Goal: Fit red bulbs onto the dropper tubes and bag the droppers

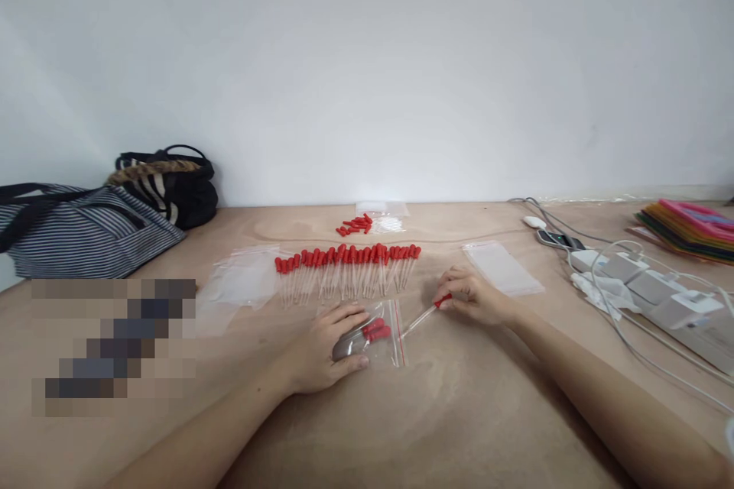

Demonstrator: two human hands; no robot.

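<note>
A clear zip bag (375, 355) with a red line along its opening lies in front of me, with red dropper bulbs (377, 330) inside. My left hand (329, 351) grips the bag's left side between thumb and fingers. Between the fingertips of my right hand (467, 296) is the red bulb of a glass dropper (421, 318). Its clear tip points down-left, at the bag's opening; whether it has passed inside I cannot tell. Just beyond the bag, a long row of red-topped droppers (349, 263) lies side by side, tips toward me.
Loose red bulbs (355, 225) and clear tubes (390, 224) lie at the back. Flat zip bags (246, 275) are stacked left, another bag (505, 267) right. A power strip (659, 290) with cables and coloured sheets (688, 225) are far right. A striped bag (92, 233) stands left.
</note>
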